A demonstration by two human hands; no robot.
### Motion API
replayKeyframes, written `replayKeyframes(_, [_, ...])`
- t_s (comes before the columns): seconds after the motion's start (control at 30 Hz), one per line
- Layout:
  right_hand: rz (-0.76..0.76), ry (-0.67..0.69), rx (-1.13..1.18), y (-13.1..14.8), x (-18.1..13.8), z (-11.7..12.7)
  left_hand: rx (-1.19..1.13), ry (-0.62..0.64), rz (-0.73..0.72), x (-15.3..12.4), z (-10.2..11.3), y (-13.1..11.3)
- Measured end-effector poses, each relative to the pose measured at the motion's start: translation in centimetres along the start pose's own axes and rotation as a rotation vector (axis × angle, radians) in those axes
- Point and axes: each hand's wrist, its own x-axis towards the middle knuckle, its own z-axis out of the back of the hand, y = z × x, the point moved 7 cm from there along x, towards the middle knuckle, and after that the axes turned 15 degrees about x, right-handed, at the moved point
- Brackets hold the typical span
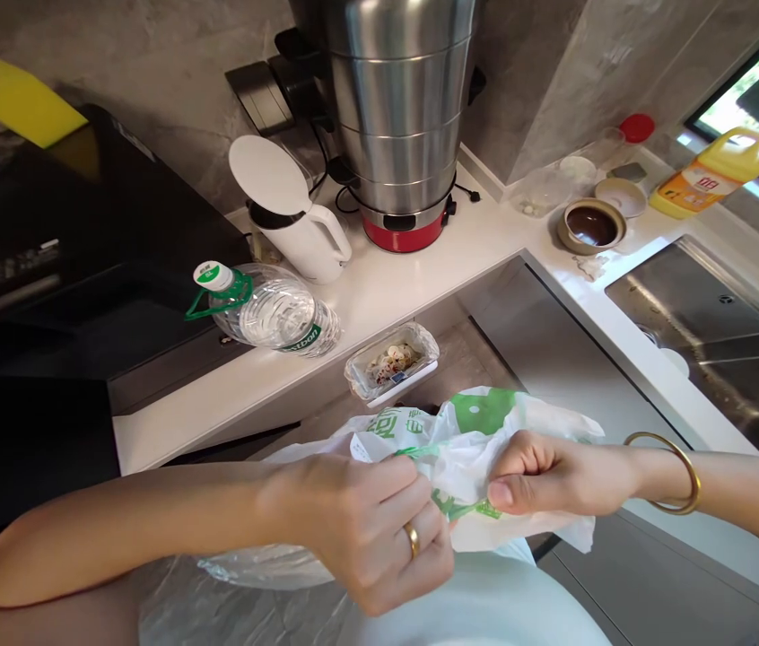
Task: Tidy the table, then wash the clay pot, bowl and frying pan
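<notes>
A white plastic bag with green print [480,413] is stretched between my two hands in front of my body. My left hand [386,529], with a gold ring on it, has its fingers closed on the bag's left part. On the right, my right hand [554,475] pinches the bag's edge between thumb and fingers; a gold bangle circles that wrist. The bag's lower part and contents are hidden. Clear plastic film [272,565] shows under my left forearm. Just beyond the bag, a small bin lined with clear film [359,372] holds food scraps.
Along the counter [413,292] stand a large water bottle [278,309], a white kettle [305,238] with its lid up and a tall steel steamer [399,108]. A bowl of dark liquid [591,226] and a yellow detergent bottle [706,184] are near the sink [709,296].
</notes>
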Motion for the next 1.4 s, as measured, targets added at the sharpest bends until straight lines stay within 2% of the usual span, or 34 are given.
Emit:
replayKeyframes(0.1, [0.013,-0.013,-0.043,-0.2,0.1,0.3,-0.012,-0.016,-0.029,-0.1,0.2,-0.2])
replayKeyframes(0.17, [0.052,-0.081,-0.194,0.5,-0.2,1.2,-0.037,0.062,0.046,-0.1,-0.5,0.4])
replayKeyframes(0.23, [0.192,-0.298,-0.480,2.5,-1.2,2.9,-0.069,0.178,0.244,-0.5,-2.0,1.9])
replayKeyframes(0.3, [0.421,-0.636,-0.837,5.4,-3.3,3.9,-0.139,0.295,0.524,-1.6,-4.0,3.9])
replayKeyframes(0.37, [0.635,-0.926,-1.164,7.3,-5.1,3.1,-0.269,0.409,0.819,-3.2,-6.5,5.9])
replayKeyframes(0.43, [0.753,-1.016,-1.426,7.2,-4.9,1.5,-0.448,0.505,1.078,-4.8,-9.1,7.3])
replayKeyframes(0.53, [0.819,-0.916,-1.687,5.4,-1.4,0.2,-0.729,0.491,1.282,-5.9,-12.3,8.9])
replayKeyframes(0.67, [0.896,-0.808,-1.904,3.6,2.6,1.6,-1.043,0.456,1.287,-5.7,-14.8,10.0])
replayKeyframes(0.73, [0.907,-0.634,-2.000,2.8,3.6,2.2,-1.180,0.510,1.271,-5.9,-15.3,9.9])
replayKeyframes(0.83, [0.908,-0.352,-1.957,1.4,3.8,2.4,-1.351,0.638,1.237,-6.3,-15.3,9.1])
replayKeyframes(0.97, [0.885,-0.276,-1.757,0.4,3.0,2.6,-1.424,0.763,1.212,-7.2,-14.4,8.6])
replayKeyframes(1.03, [0.845,-0.228,-1.713,-0.4,2.7,2.8,-1.453,0.765,1.272,-8.1,-13.9,9.1])
replayKeyframes(1.13, [0.798,-0.169,-1.672,-1.4,1.9,3.2,-1.426,0.654,1.474,-10.0,-13.1,10.9])
replayKeyframes(1.27, [0.841,-0.208,-1.550,-1.0,0.4,3.5,-1.403,0.449,1.685,-11.4,-12.1,12.6])
replayKeyframes(1.33, [0.913,-0.289,-1.423,0.1,-0.5,3.4,-1.420,0.286,1.765,-11.4,-11.6,13.0])
replayKeyframes(1.4, [0.909,-0.495,-1.250,1.6,-1.3,4.1,-1.432,0.106,1.777,-10.9,-10.9,13.1])
